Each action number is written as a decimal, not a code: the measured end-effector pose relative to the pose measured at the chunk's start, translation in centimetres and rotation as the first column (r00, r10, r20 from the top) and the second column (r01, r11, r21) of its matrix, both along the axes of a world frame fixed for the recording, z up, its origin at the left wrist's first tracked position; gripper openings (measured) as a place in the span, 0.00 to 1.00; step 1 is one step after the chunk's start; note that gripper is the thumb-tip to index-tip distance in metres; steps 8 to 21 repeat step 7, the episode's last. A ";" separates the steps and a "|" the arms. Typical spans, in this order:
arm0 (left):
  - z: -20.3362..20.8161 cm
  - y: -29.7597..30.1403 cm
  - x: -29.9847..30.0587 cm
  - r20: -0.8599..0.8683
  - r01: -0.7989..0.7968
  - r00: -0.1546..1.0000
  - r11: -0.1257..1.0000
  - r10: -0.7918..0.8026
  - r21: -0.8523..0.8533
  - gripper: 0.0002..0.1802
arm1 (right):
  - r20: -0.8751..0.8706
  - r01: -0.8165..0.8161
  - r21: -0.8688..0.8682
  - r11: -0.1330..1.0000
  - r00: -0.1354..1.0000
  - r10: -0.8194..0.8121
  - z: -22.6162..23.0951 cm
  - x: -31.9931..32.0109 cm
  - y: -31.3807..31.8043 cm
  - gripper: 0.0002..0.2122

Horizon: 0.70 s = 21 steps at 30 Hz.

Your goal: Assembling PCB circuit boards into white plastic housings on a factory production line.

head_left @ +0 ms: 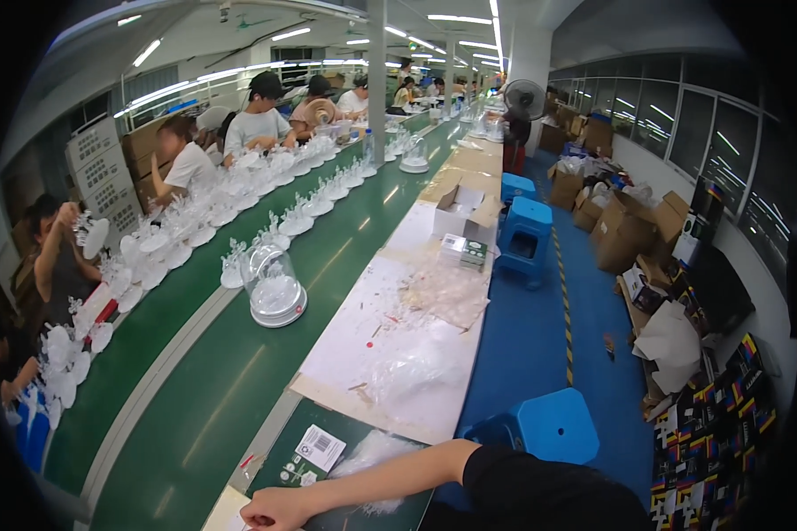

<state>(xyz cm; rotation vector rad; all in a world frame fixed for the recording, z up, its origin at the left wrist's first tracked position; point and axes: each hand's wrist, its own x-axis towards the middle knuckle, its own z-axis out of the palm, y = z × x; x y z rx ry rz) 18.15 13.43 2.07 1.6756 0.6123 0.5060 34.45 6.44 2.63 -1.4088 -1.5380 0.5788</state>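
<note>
My right hand is at the lower edge, its forearm reaching in from the right out of a black sleeve. Its fingers are curled, and what they may hold is hidden. Just under and beside it lies a pale flat board. Close above the wrist is a dark green box with a white barcode label. A crumpled clear plastic bag rests against the far side of the forearm. My left hand is out of view.
A clear dome on a white base stands on the green conveyor. White ornaments line its far side, where several people work. Plastic wrap and an open carton lie on the bench. Blue stools stand right.
</note>
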 end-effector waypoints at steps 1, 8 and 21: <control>0.0 -0.1 0.1 -0.004 0.002 1.000 1.000 -0.002 0.028 0.10 | 0.008 0.014 -0.004 1.000 1.000 -0.014 -0.1 0.2 0.0 0.08; -1.5 0.4 0.2 -0.019 -0.021 1.000 1.000 0.021 0.001 0.12 | 0.008 0.025 0.081 0.996 1.000 -0.026 -0.6 0.4 -0.1 0.09; -1.5 0.4 0.2 -0.019 -0.021 1.000 1.000 0.021 0.001 0.12 | 0.008 0.025 0.081 0.996 1.000 -0.026 -0.6 0.4 -0.1 0.09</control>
